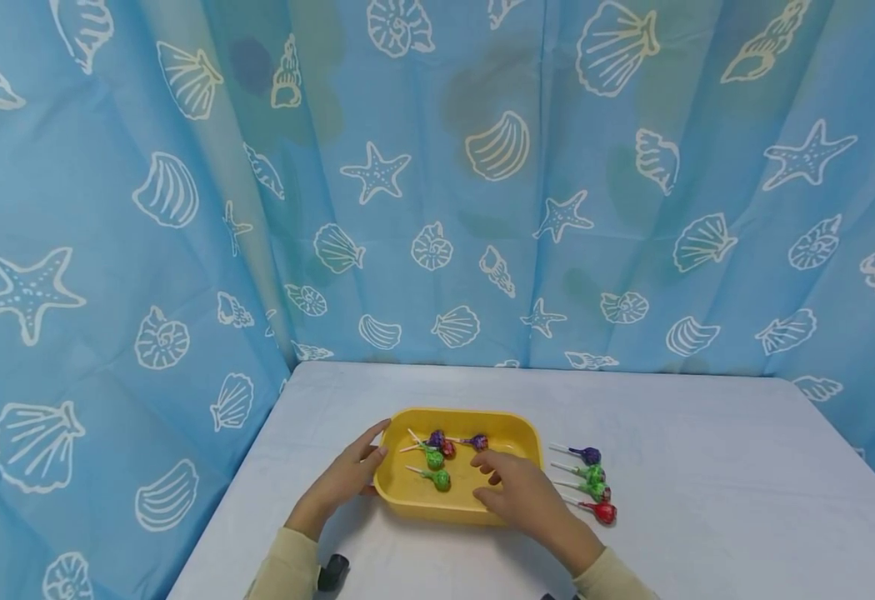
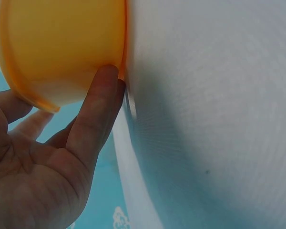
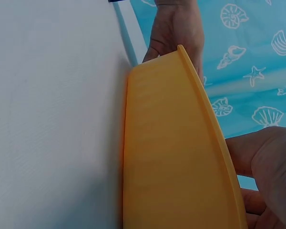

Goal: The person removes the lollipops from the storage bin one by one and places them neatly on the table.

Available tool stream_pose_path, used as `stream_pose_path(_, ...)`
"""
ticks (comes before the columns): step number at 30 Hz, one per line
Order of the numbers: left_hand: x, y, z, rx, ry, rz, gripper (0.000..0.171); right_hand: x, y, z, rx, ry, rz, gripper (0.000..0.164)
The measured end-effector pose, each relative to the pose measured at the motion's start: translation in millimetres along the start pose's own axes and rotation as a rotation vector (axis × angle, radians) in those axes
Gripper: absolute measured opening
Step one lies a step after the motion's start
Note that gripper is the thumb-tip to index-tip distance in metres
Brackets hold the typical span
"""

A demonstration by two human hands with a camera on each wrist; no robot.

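Note:
A yellow tray (image 1: 445, 510) sits on the white table with several wrapped lollipops inside, among them a green lollipop (image 1: 441, 480) and a purple lollipop (image 1: 479, 442). My left hand (image 1: 343, 479) grips its left end, thumb at the rim; in the left wrist view, fingers (image 2: 93, 114) lie along the outer wall. Over the tray's right part is my right hand (image 1: 523, 496), fingers loosely bent, with nothing visible between them. In the right wrist view the tray's rim partly hides this hand's fingers. Right of the tray, a red lollipop (image 1: 604, 512) lies nearest in a column of lollipops.
That column also has a purple lollipop (image 1: 590, 455) at its far end and green ones between, sticks pointing left. A black object (image 1: 334, 572) lies by the left sleeve. The blue shell-patterned curtain (image 1: 437, 208) hangs behind and left of the white table (image 1: 722, 500).

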State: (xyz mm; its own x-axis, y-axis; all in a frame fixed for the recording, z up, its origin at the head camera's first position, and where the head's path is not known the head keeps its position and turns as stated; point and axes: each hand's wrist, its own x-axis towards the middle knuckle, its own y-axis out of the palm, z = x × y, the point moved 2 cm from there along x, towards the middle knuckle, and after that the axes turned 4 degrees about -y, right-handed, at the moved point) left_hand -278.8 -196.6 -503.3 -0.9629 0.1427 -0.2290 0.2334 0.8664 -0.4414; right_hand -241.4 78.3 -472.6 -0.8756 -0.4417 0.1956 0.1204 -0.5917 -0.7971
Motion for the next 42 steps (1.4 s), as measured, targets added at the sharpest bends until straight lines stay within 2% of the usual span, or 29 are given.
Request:
stream_pose_path(11, -2.0, 0.5, -2.1, 0.001, -0.006, -0.005, 0.054, 10, 6, 5, -0.034, 0.021, 0.028, 0.034)
stream_pose_path(18, -1.8, -0.1, -1.5, 0.004, -0.013, -0.005, 0.054, 16, 14, 5, -0.043, 0.078, 0.073, 0.035)
stream_pose_path(30, -1.5, -0.1, 0.1, 0.009, -0.013, 0.000, 0.054, 29, 22, 10, -0.005, 0.051, 0.103, 0.032)
stream_pose_path(42, 0.6, -0.1, 0.8, 0.003, -0.005, 0.005, 0.054, 41, 31, 10, -0.054, 0.069, 0.119, 0.024)
